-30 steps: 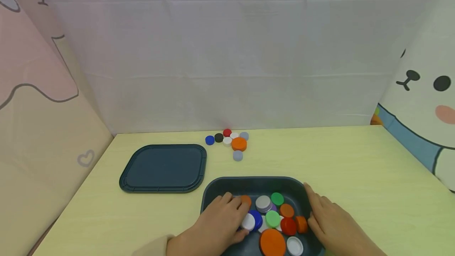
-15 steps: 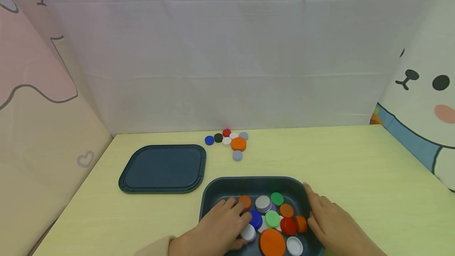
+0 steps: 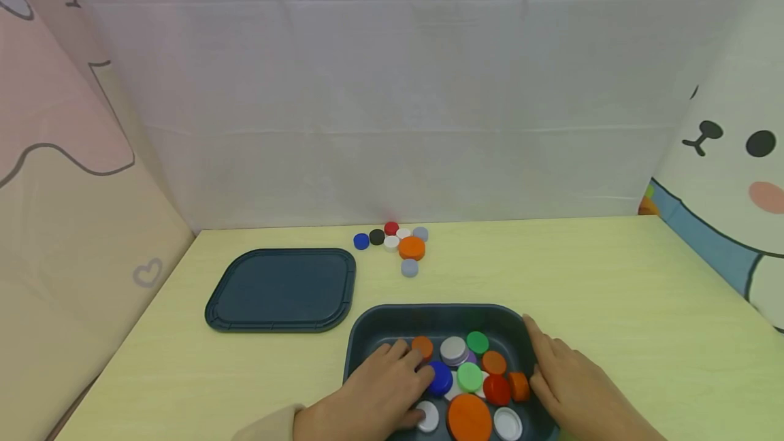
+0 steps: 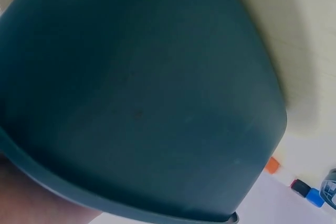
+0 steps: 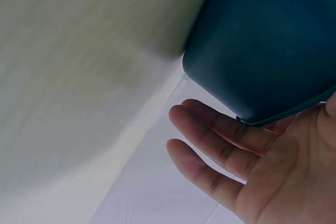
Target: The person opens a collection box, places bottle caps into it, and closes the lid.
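Inside a dark tray [image 3: 441, 318] on the bench [image 3: 600, 271], a left hand [image 3: 382, 386], fingers loosely parted, is touching a white cap [image 3: 429, 417]; a right hand [image 3: 576, 386], fingers outstretched, is resting against the tray. Hurried sweeping could be flicking nearby caps [image 3: 469, 417] onto the bench.

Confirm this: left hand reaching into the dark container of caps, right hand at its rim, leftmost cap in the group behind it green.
Wrong colour: that leftmost cap is blue, per the head view. Left hand reaching into the container, right hand at its rim: correct.
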A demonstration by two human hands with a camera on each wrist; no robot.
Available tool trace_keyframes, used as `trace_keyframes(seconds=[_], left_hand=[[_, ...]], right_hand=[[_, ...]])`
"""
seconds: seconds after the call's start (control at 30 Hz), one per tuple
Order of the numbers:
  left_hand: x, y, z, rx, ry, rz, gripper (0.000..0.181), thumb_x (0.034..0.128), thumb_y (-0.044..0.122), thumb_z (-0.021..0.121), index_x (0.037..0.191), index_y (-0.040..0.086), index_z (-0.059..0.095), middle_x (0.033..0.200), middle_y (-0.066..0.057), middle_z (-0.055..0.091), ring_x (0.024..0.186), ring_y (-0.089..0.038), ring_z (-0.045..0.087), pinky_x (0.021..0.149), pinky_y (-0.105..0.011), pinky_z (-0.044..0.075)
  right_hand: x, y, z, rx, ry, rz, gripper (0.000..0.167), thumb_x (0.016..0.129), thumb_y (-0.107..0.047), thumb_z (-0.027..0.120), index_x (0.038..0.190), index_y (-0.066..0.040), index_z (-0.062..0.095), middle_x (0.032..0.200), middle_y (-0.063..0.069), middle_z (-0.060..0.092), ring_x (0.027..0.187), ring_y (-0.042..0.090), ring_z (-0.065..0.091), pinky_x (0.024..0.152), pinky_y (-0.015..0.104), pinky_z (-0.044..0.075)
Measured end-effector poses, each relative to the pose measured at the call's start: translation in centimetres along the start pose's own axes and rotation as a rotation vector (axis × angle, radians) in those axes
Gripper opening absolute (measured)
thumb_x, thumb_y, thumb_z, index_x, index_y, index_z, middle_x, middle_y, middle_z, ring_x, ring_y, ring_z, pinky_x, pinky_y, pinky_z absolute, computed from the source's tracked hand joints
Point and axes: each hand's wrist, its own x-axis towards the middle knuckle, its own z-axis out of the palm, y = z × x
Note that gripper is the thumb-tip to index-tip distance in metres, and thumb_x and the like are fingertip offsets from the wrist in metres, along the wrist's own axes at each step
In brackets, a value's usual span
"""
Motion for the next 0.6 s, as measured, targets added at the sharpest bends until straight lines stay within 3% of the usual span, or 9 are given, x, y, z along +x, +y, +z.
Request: trace_keyframes(seconds=[0.4,0.6], left_hand=[[0.0,-0.2,-1.6,0.017,0.126,-0.029,0.028,0.0868,0.042,0.057,0.104,0.021,0.063,0.098,0.006,0.060,0.081,-0.009,0.049,0.068,-0.019,0.042],[0.4,-0.9,-3.1,0.020,0.230,-0.056,0.022,0.0861,0.040,0.059,0.094,0.019,0.062,0.084,0.006,0.057,0.073,-0.009,0.046,0.062,-0.017,0.039]], right_hand=[[0.0,0.0,0.0,0.006,-0.011,0.002,0.064,0.086,-0.023,0.053,0.141,-0.002,0.027,0.094,-0.003,0.054,0.074,0.008,0.042,0.076,0.033,0.051],[0.1,0.1,0.0,0.004,-0.008,-0.002,0.064,0.086,-0.023,0.054,0.141,-0.002,0.027,0.097,-0.002,0.055,0.075,0.009,0.043,0.078,0.035,0.051]])
